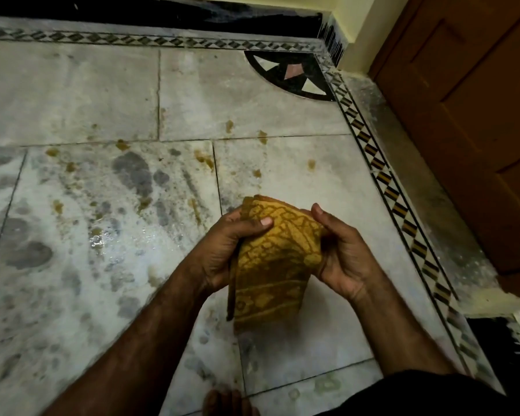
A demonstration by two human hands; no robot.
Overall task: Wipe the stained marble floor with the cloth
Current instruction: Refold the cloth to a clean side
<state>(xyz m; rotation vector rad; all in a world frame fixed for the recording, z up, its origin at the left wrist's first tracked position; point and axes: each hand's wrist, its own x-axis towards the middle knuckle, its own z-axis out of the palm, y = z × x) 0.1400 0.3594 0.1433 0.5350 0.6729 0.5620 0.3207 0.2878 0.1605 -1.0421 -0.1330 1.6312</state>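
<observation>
View from a head-worn camera, looking down at a pale marble floor (pixel 72 94) in the corner of a room. On the left, the slabs are wet and blotchy, with grey damp patches, a shiny patch of small bubbles (pixel 102 240), and scattered yellow-brown stains (pixel 204 159) across the middle. Moving right, the left hand (pixel 225 253) comes up from the lower left and closes its grip on the left side of a folded cloth (pixel 275 265), thumb pressed flat across the front. The cloth is mustard yellow with a darker brown woven pattern; it is held in the air above the floor, between both hands, its lower end hanging loose, not touching the marble as far as can be seen. The right hand (pixel 342 256) cups the cloth's right edge, fingers curled behind it and thumb raised at the top, so both grips are holding the cloth. Judging by the way it drapes and creases, the cloth is light, soft and limp, not fragile or slippery; it would probably work best bunched or folded into a thick pad and pressed down under a flat palm, rather than pinched by a corner. Further right, a patterned border strip (pixel 394 190) of dark diamonds runs along the floor's edge, with a quarter-circle inlay (pixel 294 76) in the corner. At far right stands a brown wooden door (pixel 469 115).
</observation>
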